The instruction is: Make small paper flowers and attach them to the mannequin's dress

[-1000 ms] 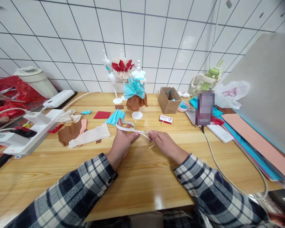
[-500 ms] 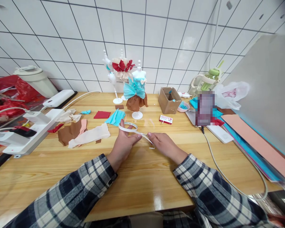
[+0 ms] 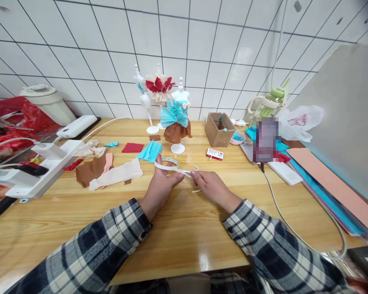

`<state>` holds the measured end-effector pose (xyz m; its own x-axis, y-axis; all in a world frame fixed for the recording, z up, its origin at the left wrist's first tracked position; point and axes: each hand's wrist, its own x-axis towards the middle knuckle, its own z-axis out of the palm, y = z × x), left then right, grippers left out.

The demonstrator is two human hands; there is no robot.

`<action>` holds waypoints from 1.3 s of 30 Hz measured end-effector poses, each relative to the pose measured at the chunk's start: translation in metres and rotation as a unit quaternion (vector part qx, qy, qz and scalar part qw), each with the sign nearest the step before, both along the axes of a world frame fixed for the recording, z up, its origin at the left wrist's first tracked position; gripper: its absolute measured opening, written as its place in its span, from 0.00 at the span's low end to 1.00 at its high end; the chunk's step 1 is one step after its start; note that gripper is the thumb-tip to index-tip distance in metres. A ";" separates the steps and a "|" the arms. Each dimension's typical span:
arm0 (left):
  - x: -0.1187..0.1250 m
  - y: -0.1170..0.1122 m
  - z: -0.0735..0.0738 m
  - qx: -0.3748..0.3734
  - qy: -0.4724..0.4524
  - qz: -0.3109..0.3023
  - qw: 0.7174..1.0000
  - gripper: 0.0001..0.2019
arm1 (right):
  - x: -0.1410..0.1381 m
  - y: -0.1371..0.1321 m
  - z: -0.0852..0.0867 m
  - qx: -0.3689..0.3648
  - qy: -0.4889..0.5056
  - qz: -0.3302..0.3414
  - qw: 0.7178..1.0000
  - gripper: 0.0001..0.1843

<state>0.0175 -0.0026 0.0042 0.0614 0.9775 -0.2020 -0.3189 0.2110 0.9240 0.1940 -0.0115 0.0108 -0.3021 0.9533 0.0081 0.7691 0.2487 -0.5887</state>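
At your far left, a crumpled red plastic bag [image 3: 33,115] lies by a cream lidded container [image 3: 49,107], with a long white power strip [image 3: 70,150] carrying plugs nearer you. Next come a torn brown crepe-paper piece [image 3: 87,173], an off-white crepe-paper strip [image 3: 118,175] partly over it, a flat dark red paper rectangle [image 3: 132,148] and a pleated turquoise paper piece [image 3: 149,151].

Your left hand [image 3: 159,185] grasps a narrow white tape roll with print on its inner face [image 3: 166,167], above the middle of the pale wooden table [image 3: 184,228]. Behind it stands a small white dress form [image 3: 180,96] wearing a turquoise bow and brown skirt. A slim white tape end [image 3: 186,173] runs rightward from the roll to your right hand [image 3: 213,185], whose thumb and forefinger pinch it; the exact contact is too small to make out.

Farther right are a small red-and-white box [image 3: 214,154], an open brown cardboard box [image 3: 220,135], a pale pink bowl [image 3: 237,138] holding blue bits, a pixelated upright rectangle [image 3: 265,141] and a long peach sheet [image 3: 331,179].
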 end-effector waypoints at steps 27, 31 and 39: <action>0.001 -0.005 -0.001 0.057 0.091 -0.016 0.994 0.62 | -0.007 -0.003 -0.003 0.011 -0.034 -0.022 0.999 0.28; 0.001 -0.005 0.001 0.051 0.094 -0.018 0.994 0.62 | -0.007 -0.003 -0.003 0.016 -0.048 -0.031 0.998 0.27; 0.001 -0.005 0.002 0.039 0.033 -0.032 0.998 0.61 | -0.007 -0.003 -0.003 0.010 -0.027 -0.027 0.999 0.30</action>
<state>0.0187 -0.0078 0.0062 0.1125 0.9850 -0.1308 -0.2442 0.1550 0.9573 0.1869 -0.0150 0.0079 -0.2514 0.9678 0.0118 0.8125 0.2177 -0.5407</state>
